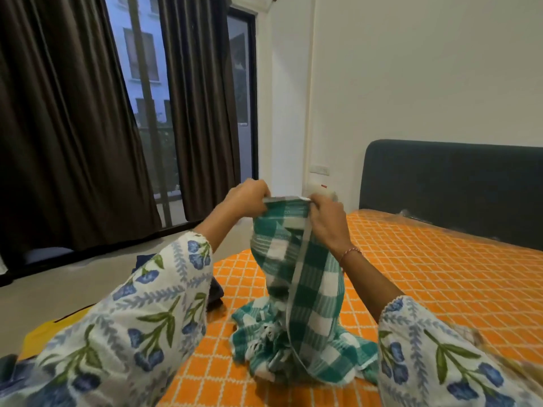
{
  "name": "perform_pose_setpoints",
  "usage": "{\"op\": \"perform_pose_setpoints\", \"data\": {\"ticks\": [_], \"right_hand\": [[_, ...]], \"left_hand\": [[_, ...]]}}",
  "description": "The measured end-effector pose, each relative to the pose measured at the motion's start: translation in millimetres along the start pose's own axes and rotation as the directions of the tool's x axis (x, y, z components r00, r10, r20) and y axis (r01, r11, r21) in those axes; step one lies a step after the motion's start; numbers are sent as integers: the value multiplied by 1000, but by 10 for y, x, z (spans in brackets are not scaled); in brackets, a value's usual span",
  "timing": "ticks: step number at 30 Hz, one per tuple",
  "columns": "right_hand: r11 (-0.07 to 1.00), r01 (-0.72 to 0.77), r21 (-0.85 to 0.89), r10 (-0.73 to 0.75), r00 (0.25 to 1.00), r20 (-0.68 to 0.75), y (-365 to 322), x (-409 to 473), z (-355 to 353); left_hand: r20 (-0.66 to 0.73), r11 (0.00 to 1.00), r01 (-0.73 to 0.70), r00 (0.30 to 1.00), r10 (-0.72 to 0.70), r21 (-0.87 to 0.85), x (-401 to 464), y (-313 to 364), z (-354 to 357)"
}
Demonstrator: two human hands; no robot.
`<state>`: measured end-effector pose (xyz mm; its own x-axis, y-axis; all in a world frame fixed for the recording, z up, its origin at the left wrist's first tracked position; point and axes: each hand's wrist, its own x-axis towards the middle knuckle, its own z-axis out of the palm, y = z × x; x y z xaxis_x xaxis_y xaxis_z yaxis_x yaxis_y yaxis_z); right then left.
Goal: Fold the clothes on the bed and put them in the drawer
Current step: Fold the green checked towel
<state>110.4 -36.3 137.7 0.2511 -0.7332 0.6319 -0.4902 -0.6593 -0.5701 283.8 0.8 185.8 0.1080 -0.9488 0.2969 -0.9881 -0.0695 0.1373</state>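
Your left hand [246, 198] and right hand [327, 220] are both raised over the bed [435, 277], fingers curled tight, pinching the top edge of the green-and-white checked cloth [296, 277] at its two upper corners. That edge is bunched short between your hands, with a pale border strip running down the front. The cloth hangs slack; its lower part is crumpled in a heap on the orange lattice bedsheet, white fringe tassels showing at the hem. Dark folded garment [216, 293] lies near the bed's left edge, partly hidden by your left sleeve [138, 312].
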Motion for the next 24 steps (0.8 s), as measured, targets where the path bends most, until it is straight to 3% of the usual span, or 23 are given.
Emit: {"op": "perform_pose_setpoints", "data": {"ticks": [4,7,10,12,13,15,16,18,20,21,22,24], "right_hand": [[950,-185,252,211,975,-76,36,76,-63],[873,-292,391,371,917,-145,133,130,-134],[850,-341,401,454,860,-232,294,193,-295],[872,-349,344,451,847,-283,411,190,-401],[886,-348,307,435,853,-289,460,175,-446],[915,-330,231,388,878,-280,528,140,-500],[924,-321,206,369,890,-268,554,132,-516],[930,-319,182,357,902,-245,598,134,-530],[920,-334,203,377,895,-238,634,146,-544],[911,-348,220,396,887,-237,649,142,-554],[905,-358,228,408,882,-235,661,141,-560],[902,-368,224,413,887,-205,680,116,-568]], "left_hand": [[-130,961,257,954,-268,-101,-48,-150,183],[-193,866,453,849,-491,-213,-120,-339,473],[-154,681,577,701,-696,-450,-194,-532,685],[-96,564,560,653,-751,-607,-165,-634,694],[-66,508,501,664,-745,-701,-126,-668,674],[2,395,335,765,-644,-856,-63,-628,564],[-2,413,263,841,-540,-872,-52,-566,502],[-98,658,123,953,-288,-743,-77,-453,379],[-201,914,25,973,-115,-404,-108,-400,282],[-230,982,28,971,-70,-185,-126,-414,259],[-260,999,37,965,-41,-20,-137,-443,245],[-297,990,73,954,-34,123,-152,-563,278]]}}
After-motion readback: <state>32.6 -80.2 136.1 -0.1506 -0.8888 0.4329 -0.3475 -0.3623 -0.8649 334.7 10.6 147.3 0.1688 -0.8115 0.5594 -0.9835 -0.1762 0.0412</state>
